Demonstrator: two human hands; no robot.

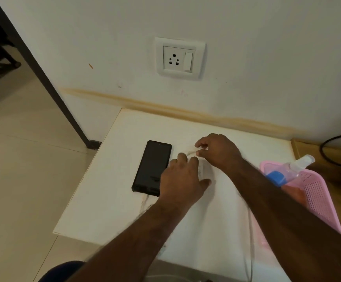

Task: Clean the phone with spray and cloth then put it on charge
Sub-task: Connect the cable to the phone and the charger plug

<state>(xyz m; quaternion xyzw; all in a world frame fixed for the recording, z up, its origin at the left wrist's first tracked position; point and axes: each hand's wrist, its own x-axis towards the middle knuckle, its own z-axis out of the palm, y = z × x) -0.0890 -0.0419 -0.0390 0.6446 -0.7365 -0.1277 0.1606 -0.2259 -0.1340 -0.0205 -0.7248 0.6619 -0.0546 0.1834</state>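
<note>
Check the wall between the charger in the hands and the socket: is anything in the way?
Nothing visible. The socket has nothing plugged in, and bare wall lies above the left hand and right hand handling the white charger.

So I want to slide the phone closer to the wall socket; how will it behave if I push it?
The phone lies flat on the smooth white table, so it will probably slide rather than tip. It looks like a rigid slab, so it should move as one piece. A white cable seems plugged into its near end and may drag or resist.
</note>
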